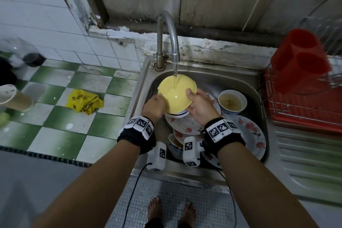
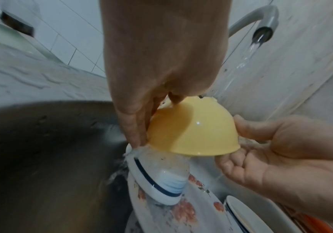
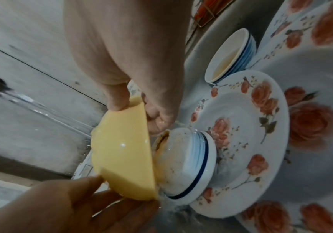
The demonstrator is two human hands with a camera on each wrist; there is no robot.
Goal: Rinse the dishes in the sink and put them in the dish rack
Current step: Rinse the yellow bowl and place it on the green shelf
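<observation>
A yellow bowl is tilted under the running tap, and water streams into it. My left hand grips its left rim, fingers curled along the edge. My right hand grips the right rim, the thumb on the bowl's outside. In both wrist views the yellow bowl hangs just over a dirty blue-rimmed bowl, which water runs over. That bowl sits on a rose-patterned plate in the steel sink.
Another blue-rimmed bowl holding murky liquid, more floral plates and a patterned bowl fill the sink. A red wire dish rack with a red cutlery holder stands to the right. A yellow cloth lies on the left counter.
</observation>
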